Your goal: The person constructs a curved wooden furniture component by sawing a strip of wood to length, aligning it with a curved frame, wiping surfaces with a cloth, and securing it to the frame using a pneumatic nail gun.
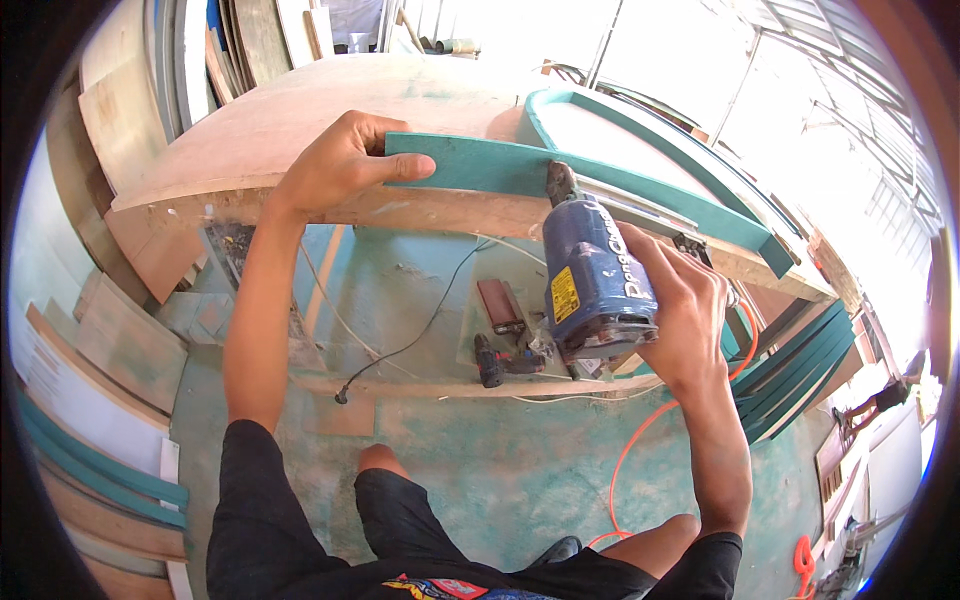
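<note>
My left hand [345,165] is closed on the left end of a teal wooden strip [465,163], its thumb along the near face. The strip stands on edge along the front edge of a wooden worktable [270,118]. In my right hand [685,305] is a blue nail gun [598,265], gripped by its handle, which my fingers mostly hide. Its nose is at the near face of the strip, right of my left hand; contact cannot be made out. Behind the strip, a curved teal frame [540,115] lies on the tabletop.
An orange hose [617,480] runs down from the right side of the table to the floor. On the lower shelf lie a cordless drill [495,362] and a black cable [425,335]. Teal strips [800,365] are stacked at right. Boards [125,340] lean at left. A person [885,398] is far right.
</note>
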`<state>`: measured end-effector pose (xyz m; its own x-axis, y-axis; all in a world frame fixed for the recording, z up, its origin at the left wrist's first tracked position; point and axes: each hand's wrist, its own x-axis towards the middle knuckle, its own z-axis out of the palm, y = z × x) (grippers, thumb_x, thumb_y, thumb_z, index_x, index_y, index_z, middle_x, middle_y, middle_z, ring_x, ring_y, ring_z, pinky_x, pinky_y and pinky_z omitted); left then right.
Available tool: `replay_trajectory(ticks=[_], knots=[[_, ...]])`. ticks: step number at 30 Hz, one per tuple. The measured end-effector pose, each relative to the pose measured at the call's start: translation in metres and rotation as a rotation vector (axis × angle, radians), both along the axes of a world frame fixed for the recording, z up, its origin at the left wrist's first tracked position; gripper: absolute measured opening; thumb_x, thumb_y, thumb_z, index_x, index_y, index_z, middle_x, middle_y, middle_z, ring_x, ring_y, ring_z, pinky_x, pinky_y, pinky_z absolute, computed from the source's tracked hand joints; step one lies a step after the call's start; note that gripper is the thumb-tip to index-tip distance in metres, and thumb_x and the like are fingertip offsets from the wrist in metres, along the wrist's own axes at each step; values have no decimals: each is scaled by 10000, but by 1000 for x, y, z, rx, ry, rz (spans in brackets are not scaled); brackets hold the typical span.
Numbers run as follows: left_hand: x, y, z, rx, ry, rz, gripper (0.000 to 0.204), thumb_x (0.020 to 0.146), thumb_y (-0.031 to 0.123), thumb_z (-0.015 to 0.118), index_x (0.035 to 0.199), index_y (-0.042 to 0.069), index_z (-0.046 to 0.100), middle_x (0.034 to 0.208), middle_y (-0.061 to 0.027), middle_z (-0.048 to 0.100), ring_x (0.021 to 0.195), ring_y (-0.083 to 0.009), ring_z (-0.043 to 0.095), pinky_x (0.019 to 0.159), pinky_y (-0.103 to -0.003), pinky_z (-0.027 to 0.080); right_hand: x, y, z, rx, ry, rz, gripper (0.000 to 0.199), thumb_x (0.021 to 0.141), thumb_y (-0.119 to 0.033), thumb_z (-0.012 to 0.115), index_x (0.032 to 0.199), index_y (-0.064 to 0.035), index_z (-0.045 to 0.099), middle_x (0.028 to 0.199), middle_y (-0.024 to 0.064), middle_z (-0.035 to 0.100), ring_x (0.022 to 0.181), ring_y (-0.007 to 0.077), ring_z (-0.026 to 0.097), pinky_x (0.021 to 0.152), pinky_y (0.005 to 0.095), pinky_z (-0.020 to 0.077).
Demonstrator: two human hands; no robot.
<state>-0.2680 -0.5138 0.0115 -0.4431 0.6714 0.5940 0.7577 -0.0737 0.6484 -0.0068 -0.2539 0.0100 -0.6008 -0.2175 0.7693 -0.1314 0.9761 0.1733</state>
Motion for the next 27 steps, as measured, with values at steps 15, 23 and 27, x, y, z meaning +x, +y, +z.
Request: replay_trajectory(ticks=[15, 23, 27], knots=[[-90, 56, 79, -278, 406, 225, 647, 1031, 617, 519, 1074, 16, 755, 978, -117, 750, 791, -188, 695, 665, -328, 569, 3, 1, 13, 58, -45, 11, 419, 781, -73, 709, 1200, -75, 699, 950, 105, 759, 875, 311, 745, 770, 388, 580], [-94, 166, 82, -585, 591, 244, 585, 1039, 542, 554, 1333, 58, 699, 1318, -221, 691, 1244, -339, 645, 1082, -423, 475, 0, -1, 19, 55, -86, 27, 434, 790, -95, 712, 1224, -82, 695, 951, 100, 757, 884, 301, 744, 767, 383, 578], [-110, 165, 82, -522, 439, 134, 463, 1054, 418, 577, 1304, 55, 718, 1300, -183, 712, 1228, -337, 658, 1082, -418, 477, 3, -1, 24, 54, -112, 17, 423, 804, -95, 707, 1227, -88, 688, 942, 92, 756, 872, 302, 743, 742, 387, 577]])
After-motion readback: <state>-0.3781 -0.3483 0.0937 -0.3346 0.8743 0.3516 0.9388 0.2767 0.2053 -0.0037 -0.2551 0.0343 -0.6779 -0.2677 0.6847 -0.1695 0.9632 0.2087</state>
